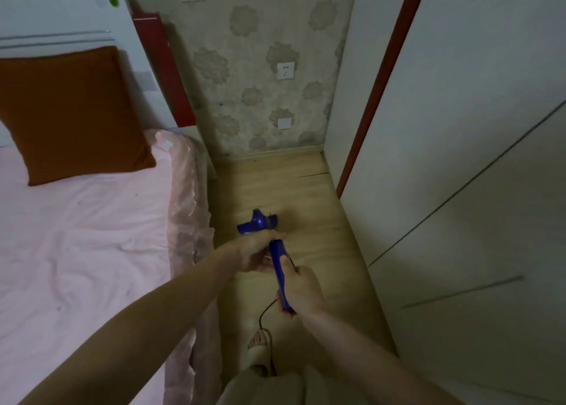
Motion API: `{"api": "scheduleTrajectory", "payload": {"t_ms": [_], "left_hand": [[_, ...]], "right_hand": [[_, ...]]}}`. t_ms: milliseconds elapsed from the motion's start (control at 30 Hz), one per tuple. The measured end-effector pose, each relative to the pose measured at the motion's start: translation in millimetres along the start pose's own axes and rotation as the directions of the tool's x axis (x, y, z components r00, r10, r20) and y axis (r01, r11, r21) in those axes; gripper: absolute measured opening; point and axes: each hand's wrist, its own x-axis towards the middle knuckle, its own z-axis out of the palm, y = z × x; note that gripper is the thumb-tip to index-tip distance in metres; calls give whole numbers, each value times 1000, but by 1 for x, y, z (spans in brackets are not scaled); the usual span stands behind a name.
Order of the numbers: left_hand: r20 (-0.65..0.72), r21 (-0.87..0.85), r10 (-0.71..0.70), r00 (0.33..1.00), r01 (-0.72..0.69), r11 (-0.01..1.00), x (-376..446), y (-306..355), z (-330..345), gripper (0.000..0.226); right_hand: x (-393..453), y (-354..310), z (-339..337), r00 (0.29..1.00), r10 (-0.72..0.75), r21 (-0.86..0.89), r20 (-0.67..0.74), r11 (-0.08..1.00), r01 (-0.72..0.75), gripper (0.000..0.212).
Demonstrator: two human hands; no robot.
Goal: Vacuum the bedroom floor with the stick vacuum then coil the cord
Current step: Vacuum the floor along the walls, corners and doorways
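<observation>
Two hands grip a blue stick vacuum [280, 269] in the floor strip between bed and wardrobe: the right hand [301, 288] curled round the handle's near end, the left hand [260, 253] wrapped round the shaft further down. A thin black cord [266, 311] trails from the handle past a slippered foot [260, 348]. Beyond, the vacuum's head [258, 219] rests on the wooden floor [309, 196], toward the bed's [92, 236] edge. Rigid and apparently light, it steers best from the handle; the limp cord may snag underfoot.
</observation>
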Motion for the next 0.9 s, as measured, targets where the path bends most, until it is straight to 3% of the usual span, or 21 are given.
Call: {"api": "scheduleTrajectory", "payload": {"t_ms": [133, 500, 900], "left_hand": [[-28, 4, 16, 999, -16, 1000, 28, 21, -26, 15], [-91, -23, 67, 994, -70, 997, 94, 74, -78, 16], [-59, -124, 95, 994, -101, 987, 81, 62, -50, 18]], "right_hand": [[45, -15, 23, 1000, -9, -87, -23, 996, 7, 49], [140, -58, 57, 1000, -26, -138, -5, 990, 25, 51], [114, -56, 21, 995, -100, -357, 6, 929, 95, 48]]}}
